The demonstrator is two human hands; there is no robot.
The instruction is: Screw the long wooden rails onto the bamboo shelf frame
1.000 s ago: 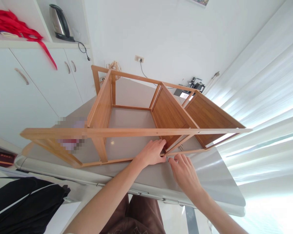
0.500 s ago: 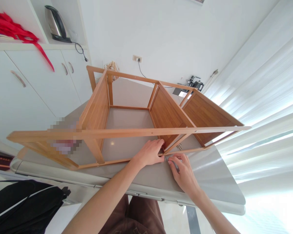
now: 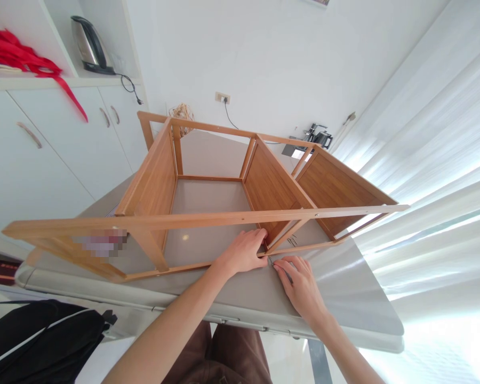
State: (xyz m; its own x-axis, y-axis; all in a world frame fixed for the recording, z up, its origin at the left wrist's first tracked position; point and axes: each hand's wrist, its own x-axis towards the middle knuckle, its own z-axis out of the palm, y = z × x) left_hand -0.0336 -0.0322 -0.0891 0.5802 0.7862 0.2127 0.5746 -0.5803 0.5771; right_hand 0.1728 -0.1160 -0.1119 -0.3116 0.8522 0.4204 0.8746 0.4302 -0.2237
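A wooden shelf rack (image 3: 224, 217) lies on its side on the grey table (image 3: 344, 298), its panels standing upright. My left hand (image 3: 244, 250) is closed around the lower rail by the middle panel (image 3: 270, 184), fingers inside the frame and thumb on the near side. Just to its right, my right hand (image 3: 298, 280) pinches a thin metal hex key (image 3: 270, 261), whose tip points at the rail near my left thumb. Whether the tip sits in a bolt is too small to tell. A few loose metal bolts (image 3: 292, 241) lie on the table inside the frame.
A kettle (image 3: 90, 45) and red fabric (image 3: 20, 56) sit on the cabinet shelf at left. Black appliances (image 3: 320, 137) stand beyond the rack. A black bag (image 3: 44, 336) is at lower left, and white curtains (image 3: 436, 160) hang at right.
The view has shifted slightly. My right hand's fingers have moved a little around the hex key, and its tip shows more plainly. My left hand keeps its hold on the rack.
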